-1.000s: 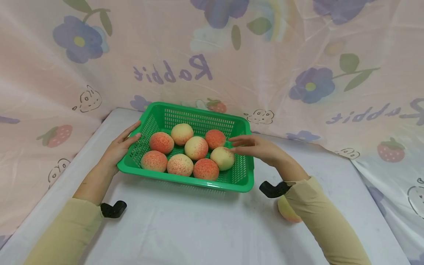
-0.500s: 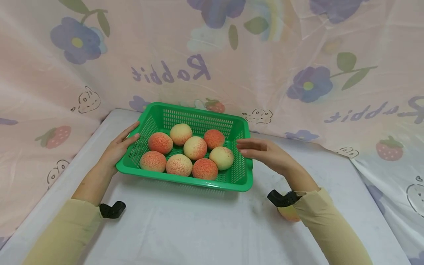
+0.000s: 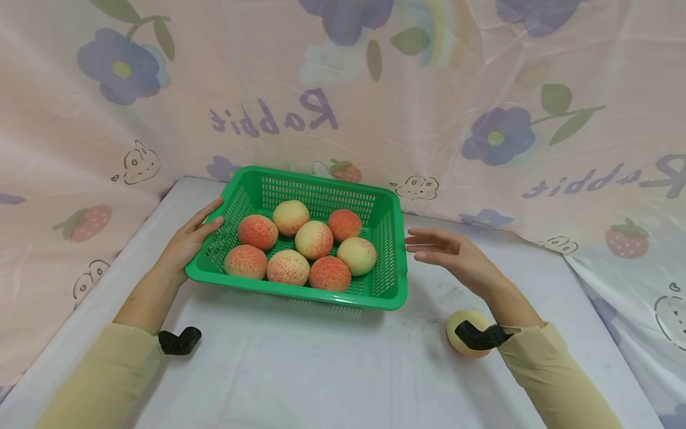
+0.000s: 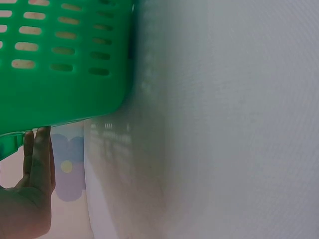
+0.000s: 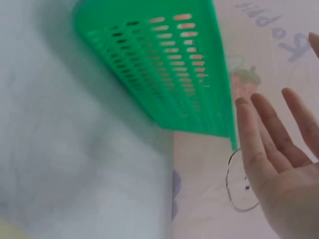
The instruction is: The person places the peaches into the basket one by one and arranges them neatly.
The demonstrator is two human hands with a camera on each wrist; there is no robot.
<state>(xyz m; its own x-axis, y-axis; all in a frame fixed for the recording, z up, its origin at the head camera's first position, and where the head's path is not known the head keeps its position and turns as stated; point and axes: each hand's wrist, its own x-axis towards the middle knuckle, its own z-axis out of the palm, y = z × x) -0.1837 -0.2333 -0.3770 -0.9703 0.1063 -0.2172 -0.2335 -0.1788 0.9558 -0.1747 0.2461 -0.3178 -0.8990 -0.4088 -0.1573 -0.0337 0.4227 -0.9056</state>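
Note:
In the head view a green plastic basket (image 3: 300,290) with slotted walls holds several red and yellow peaches (image 3: 330,274). My left hand (image 3: 182,247) is at its left end, straight fingers against the outer wall and fingertips at the rim. In the left wrist view the fingers (image 4: 40,154) lie along the basket's end, below its rim. My right hand (image 3: 455,256) is just off the right end, fingers extended and spread a little, holding nothing. The right wrist view shows that palm facing the basket wall (image 5: 174,74). One more peach (image 3: 467,348) lies on the table, partly behind the right wrist camera.
A white cloth covers the table (image 3: 300,369). Behind it hangs a pink curtain (image 3: 375,137) printed with flowers, strawberries and mirrored lettering, close to the basket's back rim. Black cameras (image 3: 179,341) sit on both wrists.
My right hand has moved from over the peaches at the basket's right end out past its rim, to the right. The left hand stays at the left end. The loose peach shows more.

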